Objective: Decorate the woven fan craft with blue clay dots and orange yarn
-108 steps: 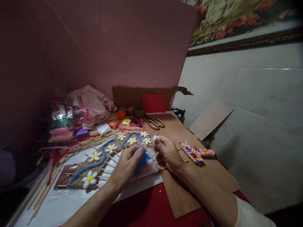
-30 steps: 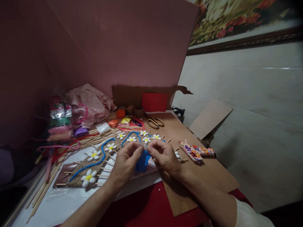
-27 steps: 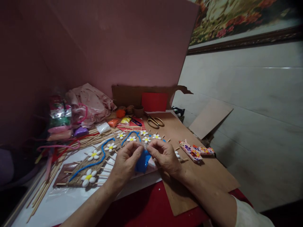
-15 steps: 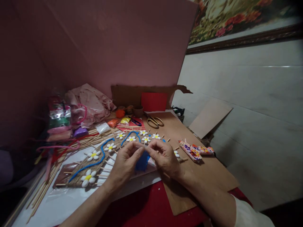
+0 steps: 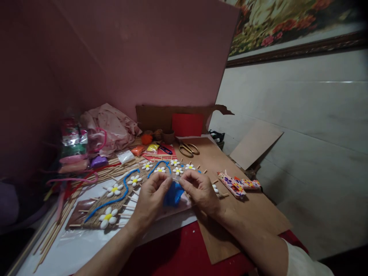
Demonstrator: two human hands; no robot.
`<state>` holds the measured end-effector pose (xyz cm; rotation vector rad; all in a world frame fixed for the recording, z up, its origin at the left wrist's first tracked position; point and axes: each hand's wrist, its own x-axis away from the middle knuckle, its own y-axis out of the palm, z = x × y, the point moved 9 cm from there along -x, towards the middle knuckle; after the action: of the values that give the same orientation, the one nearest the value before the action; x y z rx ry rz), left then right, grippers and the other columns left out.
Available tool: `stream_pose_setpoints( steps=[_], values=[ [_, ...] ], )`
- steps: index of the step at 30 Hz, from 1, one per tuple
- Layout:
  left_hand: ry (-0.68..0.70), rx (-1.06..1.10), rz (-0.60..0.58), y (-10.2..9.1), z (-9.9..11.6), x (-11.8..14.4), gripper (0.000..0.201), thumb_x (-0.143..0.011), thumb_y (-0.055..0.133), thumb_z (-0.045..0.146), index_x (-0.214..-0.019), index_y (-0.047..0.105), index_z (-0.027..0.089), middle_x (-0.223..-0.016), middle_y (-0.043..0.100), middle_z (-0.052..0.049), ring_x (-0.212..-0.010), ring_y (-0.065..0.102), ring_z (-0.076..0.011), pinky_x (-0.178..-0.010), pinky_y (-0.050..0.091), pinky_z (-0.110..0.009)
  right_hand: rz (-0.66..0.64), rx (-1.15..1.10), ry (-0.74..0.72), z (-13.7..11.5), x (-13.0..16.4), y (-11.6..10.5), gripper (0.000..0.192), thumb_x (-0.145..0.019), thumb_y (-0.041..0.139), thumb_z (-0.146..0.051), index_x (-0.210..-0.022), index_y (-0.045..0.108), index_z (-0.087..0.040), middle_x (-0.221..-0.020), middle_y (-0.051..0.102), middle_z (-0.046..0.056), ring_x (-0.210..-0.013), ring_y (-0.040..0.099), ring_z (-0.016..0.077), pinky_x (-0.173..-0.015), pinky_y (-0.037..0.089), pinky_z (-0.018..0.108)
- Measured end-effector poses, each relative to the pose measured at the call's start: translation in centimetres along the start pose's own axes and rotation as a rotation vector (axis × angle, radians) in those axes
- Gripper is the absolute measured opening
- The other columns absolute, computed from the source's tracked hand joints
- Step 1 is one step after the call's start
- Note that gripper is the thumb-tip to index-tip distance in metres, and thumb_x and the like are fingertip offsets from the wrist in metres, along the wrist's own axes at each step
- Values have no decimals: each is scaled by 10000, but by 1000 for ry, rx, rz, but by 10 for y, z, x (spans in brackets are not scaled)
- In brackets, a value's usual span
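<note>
Near the front edge of the red bench [image 5: 172,247], a clear bag of blue clay [image 5: 173,194] is held by its top edge in the tight thumb-and-finger grips of the left hand [image 5: 153,193] and right hand [image 5: 200,191], its body hanging below and between them, neither nearer.

The right hand [image 5: 201,193] has moved nearer the left hand [image 5: 153,193] (white petals [image 5: 215,188] now show beside it).

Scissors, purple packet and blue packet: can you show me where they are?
Scissors [image 5: 188,148]: head view, on the gold handles.
Purple packet [image 5: 98,161]: head view, on its middle.
Blue packet [image 5: 173,194]: head view, on its blue lower part.
</note>
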<state>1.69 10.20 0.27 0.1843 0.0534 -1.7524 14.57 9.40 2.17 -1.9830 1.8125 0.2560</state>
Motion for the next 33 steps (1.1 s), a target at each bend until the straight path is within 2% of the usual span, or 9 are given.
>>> stream_pose_setpoints(
  steps=[3,7,12,17,23,26,29,33],
  values=[
    [4,33,78,-7,6,-1,243,-741,665,368,-724,564,148,-604,541,42,-521,455,-67,-490,382,-168,2,-112,71,5,-1,0,258,-826,573,-387,-693,532,-170,-610,462,-32,-556,423,89,-515,348,220],
    [11,86,113,-10,9,0,246,-712,695,351,-695,564,144,-584,535,47,-513,450,-60,-482,378,-156,9,-165,135,13,-2,1,293,-799,599,-429,-676,517,-175,-562,435,-48,-505,392,82,-473,316,216],
    [-51,146,79,-7,-1,-2,232,-718,697,349,-734,583,147,-624,555,38,-529,467,-61,-496,402,-160,20,-216,169,20,-2,1,309,-767,628,-442,-661,515,-175,-539,431,-55,-482,378,78,-456,297,214],
    [-77,142,-22,2,-7,0,242,-720,698,362,-726,600,141,-595,559,26,-509,469,-67,-490,405,-178,-26,-231,167,17,0,6,297,-776,628,-431,-669,516,-177,-557,437,-56,-490,390,78,-474,307,216],
    [-60,115,-35,5,-5,2,271,-716,694,383,-676,613,127,-600,563,9,-524,473,-80,-498,406,-195,-26,-163,63,6,0,5,287,-792,623,-404,-650,527,-174,-630,457,-30,-587,419,101,-543,341,232],
    [-43,65,5,0,0,1,282,-746,661,395,-663,593,134,-587,533,17,-527,468,-84,-507,403,-201,-34,-173,70,7,0,5,283,-803,612,-403,-660,527,-174,-624,453,-30,-579,418,101,-540,342,235],
    [31,-41,36,-4,7,1,280,-763,644,387,-650,590,136,-572,516,20,-525,445,-81,-500,386,-190,-82,-208,95,10,1,10,259,-813,602,-403,-709,537,-174,-625,458,-37,-554,422,92,-518,342,226],
    [47,-69,5,-2,2,0,240,-777,630,369,-696,620,143,-613,560,5,-552,471,-92,-512,398,-194,-66,-153,55,6,1,9,252,-817,597,-395,-712,547,-171,-663,469,-26,-602,431,98,-551,362,228]
  ],
)
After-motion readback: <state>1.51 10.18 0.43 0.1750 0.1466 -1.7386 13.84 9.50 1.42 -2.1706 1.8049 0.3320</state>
